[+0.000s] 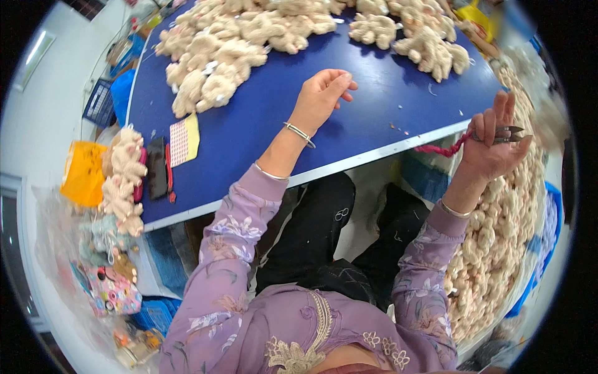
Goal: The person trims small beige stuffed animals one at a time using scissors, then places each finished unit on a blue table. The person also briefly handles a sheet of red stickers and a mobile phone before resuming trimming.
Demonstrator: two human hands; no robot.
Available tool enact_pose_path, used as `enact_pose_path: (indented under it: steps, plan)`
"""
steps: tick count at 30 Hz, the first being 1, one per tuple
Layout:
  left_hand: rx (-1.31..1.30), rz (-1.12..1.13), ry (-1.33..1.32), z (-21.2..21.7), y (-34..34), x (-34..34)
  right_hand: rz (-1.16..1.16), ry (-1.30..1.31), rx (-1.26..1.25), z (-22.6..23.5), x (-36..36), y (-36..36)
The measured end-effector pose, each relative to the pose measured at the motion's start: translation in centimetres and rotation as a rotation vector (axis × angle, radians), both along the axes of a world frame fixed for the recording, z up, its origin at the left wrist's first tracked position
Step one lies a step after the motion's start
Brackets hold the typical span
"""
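Fingers of the right hand [494, 151], partly curled, gripped the snips [509, 129] just off the table's [227, 149] right end; the left hand's [321, 93] bent loosely above it, any pinch unclear. Across the table's far side, the toys [237, 53] looked light, soft, best taken round the body; the snips seemed stiff, safest held behind their 2 blades [514, 139].

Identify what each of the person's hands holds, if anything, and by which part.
The right hand holds dark metal snips by the handle end, under its curled fingers, with the blades sticking out. Nothing shows held in the left hand.
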State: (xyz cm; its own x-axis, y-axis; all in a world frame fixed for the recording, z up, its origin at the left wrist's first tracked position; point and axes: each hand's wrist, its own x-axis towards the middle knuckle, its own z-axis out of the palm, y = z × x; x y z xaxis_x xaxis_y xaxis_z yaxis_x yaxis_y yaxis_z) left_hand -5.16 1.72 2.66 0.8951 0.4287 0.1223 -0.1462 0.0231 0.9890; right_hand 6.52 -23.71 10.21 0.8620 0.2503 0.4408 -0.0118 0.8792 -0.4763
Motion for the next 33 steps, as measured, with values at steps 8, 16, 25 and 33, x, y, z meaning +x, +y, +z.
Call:
enact_pose_path:
  steps: [8, 16, 25, 33]
  plan:
    - [0.512, 0.769, -0.198, 5.5, 18.2, -7.4, -0.159, -0.437, -1.139, -11.3, -1.6, 8.2]
    - [0.637, 0.548, 0.503, -5.3, 28.4, -6.6, -0.095, -0.531, -1.167, -10.4, -3.0, 10.4]
    - [0.538, 0.463, 0.14, -2.0, 7.2, 5.6, -0.099, -0.712, -1.255, -9.7, -3.3, 10.1]
    - [0.82, 0.719, -0.288, 0.4, 14.4, 6.0, -0.381, -0.419, -1.162, -10.5, -2.0, 8.8]
